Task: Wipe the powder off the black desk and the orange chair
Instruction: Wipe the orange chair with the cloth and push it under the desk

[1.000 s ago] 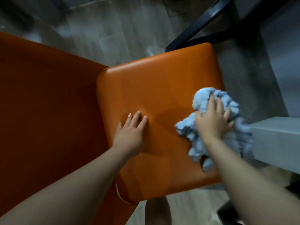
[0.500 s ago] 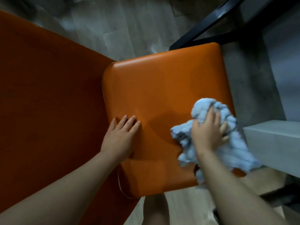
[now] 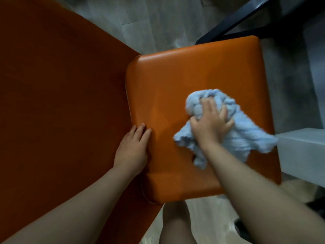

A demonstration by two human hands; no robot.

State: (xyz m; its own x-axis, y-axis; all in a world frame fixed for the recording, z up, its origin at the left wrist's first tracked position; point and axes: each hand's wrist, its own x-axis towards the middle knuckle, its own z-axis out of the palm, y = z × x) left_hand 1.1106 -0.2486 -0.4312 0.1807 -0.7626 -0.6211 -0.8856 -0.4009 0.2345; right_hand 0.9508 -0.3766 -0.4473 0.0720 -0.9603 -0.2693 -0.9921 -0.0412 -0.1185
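The orange chair seat [image 3: 202, 71] fills the middle of the view, with its orange backrest [image 3: 61, 103] spreading across the left. A crumpled light blue cloth [image 3: 246, 131] lies on the right half of the seat. My right hand [image 3: 211, 124] presses down on the cloth with fingers curled into its folds. At the seat's left edge, beside the backrest, my left hand [image 3: 133, 148] rests flat with fingers straight. No powder is visible on the seat. The black desk's top is out of view.
Black metal legs [image 3: 233, 18] cross the top right above the seat. A pale grey block [image 3: 304, 152] juts in at the right edge, touching the cloth's tip. Grey floor [image 3: 158, 23] lies beyond the chair. A bare knee [image 3: 175, 224] shows below the seat.
My right hand has slid the cloth leftward from the seat's right edge toward its middle. My left hand has shifted left to the seat's edge.
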